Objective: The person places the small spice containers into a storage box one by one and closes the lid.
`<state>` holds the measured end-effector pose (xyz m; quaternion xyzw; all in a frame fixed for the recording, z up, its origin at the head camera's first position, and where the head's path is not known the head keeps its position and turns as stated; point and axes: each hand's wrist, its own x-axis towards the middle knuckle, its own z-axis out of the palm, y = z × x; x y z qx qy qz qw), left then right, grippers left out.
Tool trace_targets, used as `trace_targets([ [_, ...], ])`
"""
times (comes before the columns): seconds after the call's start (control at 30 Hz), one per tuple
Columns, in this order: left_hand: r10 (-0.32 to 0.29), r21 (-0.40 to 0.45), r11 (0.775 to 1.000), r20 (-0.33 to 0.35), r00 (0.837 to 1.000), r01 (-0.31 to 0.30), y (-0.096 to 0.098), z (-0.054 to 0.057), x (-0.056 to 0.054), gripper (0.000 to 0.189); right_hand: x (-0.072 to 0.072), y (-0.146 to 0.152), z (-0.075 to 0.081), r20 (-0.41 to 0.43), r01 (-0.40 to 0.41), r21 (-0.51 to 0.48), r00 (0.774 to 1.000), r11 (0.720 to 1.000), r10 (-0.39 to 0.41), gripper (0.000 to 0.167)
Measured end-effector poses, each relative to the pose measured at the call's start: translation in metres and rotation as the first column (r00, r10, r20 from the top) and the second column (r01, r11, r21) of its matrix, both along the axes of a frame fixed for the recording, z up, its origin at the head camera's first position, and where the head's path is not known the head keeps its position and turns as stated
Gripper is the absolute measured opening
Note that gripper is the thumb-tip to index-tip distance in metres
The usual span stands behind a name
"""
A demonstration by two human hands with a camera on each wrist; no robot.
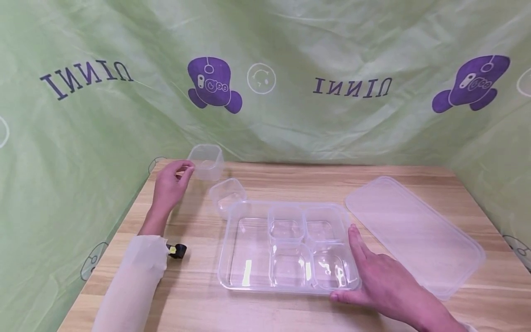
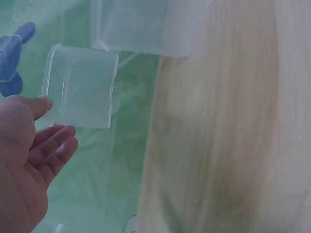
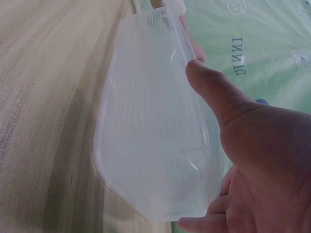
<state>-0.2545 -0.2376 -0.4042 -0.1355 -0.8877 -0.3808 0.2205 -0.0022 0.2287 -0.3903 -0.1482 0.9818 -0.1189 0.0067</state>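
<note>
Right now, in the head view, your big clear box (image 1: 249,251) sits on the front middle part of the table (image 1: 207,309), its long axis running left to right and its mouth facing up. Four small cups (image 1: 290,267) fill its right part, two by two. Your left hand (image 1: 170,186) is bent at the wrist, its grip pinching the edge of a loose cup (image 1: 207,168) at the table's back left; that cup's mouth faces up. A second loose cup (image 1: 228,198) is just beside the box's back left corner. Your right hand (image 1: 387,279) lies against the box's right end, fingers straight along the wall, thumb at the near corner; that grip is not clenched. On the right, the lid (image 1: 415,235) lies flat, its long axis slanting from back left to front right. Purple letters on the green cloth (image 1: 286,133) seem to spell "UINNI", turned over.

In your left wrist view, the pinched cup appears sideways, its lip by your thumb and its base pointing right.

In your right wrist view, the box's wall stretches up the picture, your thumb on its rim and your fingers lower down; "UINNI" runs vertically on the cloth behind.
</note>
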Motion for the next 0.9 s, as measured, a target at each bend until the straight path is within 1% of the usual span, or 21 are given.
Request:
trace_targets([
  [0.1,0.018,-0.006,1.0,-0.029,0.999,-0.018,0.002,0.006,0.009,0.02,0.0,0.0,0.0,0.01,0.0,0.001,1.0,1.0,0.0,0.144],
  [0.17,0.018,-0.006,1.0,-0.052,0.998,-0.018,0.004,0.011,0.015,0.019,0.001,0.0,0.001,0.014,0.002,-0.001,1.0,1.0,-0.002,0.144],
  [0.27,-0.006,-0.003,1.0,-0.093,0.996,0.006,0.008,0.015,0.022,0.016,0.001,0.0,0.001,0.005,0.006,0.0,1.0,1.0,-0.006,0.143],
  [0.37,-0.05,0.011,0.999,-0.14,0.989,0.052,0.014,0.02,0.03,0.012,0.001,0.0,0.001,-0.001,0.005,0.006,1.0,1.0,-0.005,0.143],
  [0.5,-0.104,0.026,0.993,-0.208,0.973,0.112,0.023,0.027,0.041,0.01,0.002,0.001,0.0,-0.009,0.004,0.012,1.0,1.0,-0.004,0.142],
  [0.63,-0.145,0.022,0.987,-0.274,0.951,0.157,0.032,0.031,0.055,0.011,0.002,0.001,0.0,-0.007,0.009,0.018,1.0,1.0,-0.009,0.143],
  [0.8,-0.164,0.019,0.983,-0.346,0.924,0.181,0.042,0.035,0.074,0.015,0.002,0.0,0.0,0.001,0.011,0.014,1.0,1.0,-0.011,0.144],
  [0.9,-0.176,0.008,0.981,-0.366,0.914,0.192,0.047,0.036,0.085,0.019,0.002,-0.001,0.001,0.005,0.01,0.008,1.0,1.0,-0.01,0.143],
])
